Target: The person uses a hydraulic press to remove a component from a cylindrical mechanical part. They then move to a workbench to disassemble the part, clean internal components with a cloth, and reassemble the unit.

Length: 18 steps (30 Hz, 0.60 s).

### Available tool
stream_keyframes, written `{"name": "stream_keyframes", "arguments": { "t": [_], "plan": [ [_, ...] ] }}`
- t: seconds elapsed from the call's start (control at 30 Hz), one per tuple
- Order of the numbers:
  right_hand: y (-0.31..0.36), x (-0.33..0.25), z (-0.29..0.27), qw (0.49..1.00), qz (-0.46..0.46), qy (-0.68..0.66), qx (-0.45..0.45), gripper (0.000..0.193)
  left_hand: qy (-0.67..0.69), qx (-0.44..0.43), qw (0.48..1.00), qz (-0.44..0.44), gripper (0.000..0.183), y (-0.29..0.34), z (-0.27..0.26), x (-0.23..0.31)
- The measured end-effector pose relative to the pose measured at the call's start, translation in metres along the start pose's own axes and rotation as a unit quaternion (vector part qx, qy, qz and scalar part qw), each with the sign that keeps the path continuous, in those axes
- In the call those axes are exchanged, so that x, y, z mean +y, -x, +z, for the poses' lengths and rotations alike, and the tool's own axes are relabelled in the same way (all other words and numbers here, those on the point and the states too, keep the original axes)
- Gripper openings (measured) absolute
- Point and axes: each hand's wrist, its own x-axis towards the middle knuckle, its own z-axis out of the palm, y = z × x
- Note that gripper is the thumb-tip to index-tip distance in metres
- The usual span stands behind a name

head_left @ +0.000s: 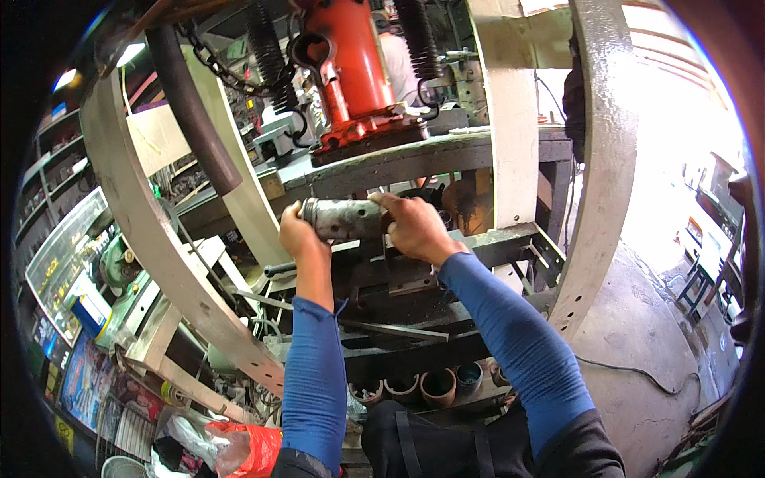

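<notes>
Between my hands lies a worn grey metal cylinder [343, 219], held roughly level, with round holes in its side. My left hand [301, 233] is closed around its left end. The fingers of my right hand [417, 229] wrap the right end, partly hiding it. Just above and behind it hangs a red bottle jack [355, 68] on a dark plate, with a coil spring [413, 40] to its right and another coil spring [269, 48] to its left. Dark steel crossbeams [398, 275] of the press frame run below the cylinder.
Pale steel posts [607, 143] rise on both sides. A dark pipe [195, 111] slants down at the left, near a chain [219, 68]. Several round metal sleeves [437, 387] stand below the beams. A red plastic bag [255, 448] and a cable [637, 371] lie low.
</notes>
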Motion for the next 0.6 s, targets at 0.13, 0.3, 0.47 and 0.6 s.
{"name": "stream_keyframes", "arguments": {
  "t": [0.13, 0.3, 0.47, 0.6],
  "plan": [
    [-0.006, 0.011, 0.009, 0.996, -0.044, -0.069, 0.041, 0.06, 0.109, 0.063, 0.992, -0.007, 0.014, 0.009, 0.002, -0.004],
    [0.006, -0.013, -0.012, 0.987, -0.02, -0.152, 0.056, 0.063, 0.155, 0.007, 0.988, -0.009, 0.016, 0.027, -0.001, 0.008],
    [0.028, -0.055, -0.05, 0.934, -0.033, -0.349, 0.065, 0.056, 0.257, -0.015, 0.963, -0.084, 0.05, 0.092, -0.005, 0.028],
    [0.07, -0.089, -0.087, 0.97, -0.141, -0.172, 0.094, 0.054, 0.319, -0.061, 0.933, -0.158, 0.065, 0.139, -0.031, 0.012]
  ]
}}
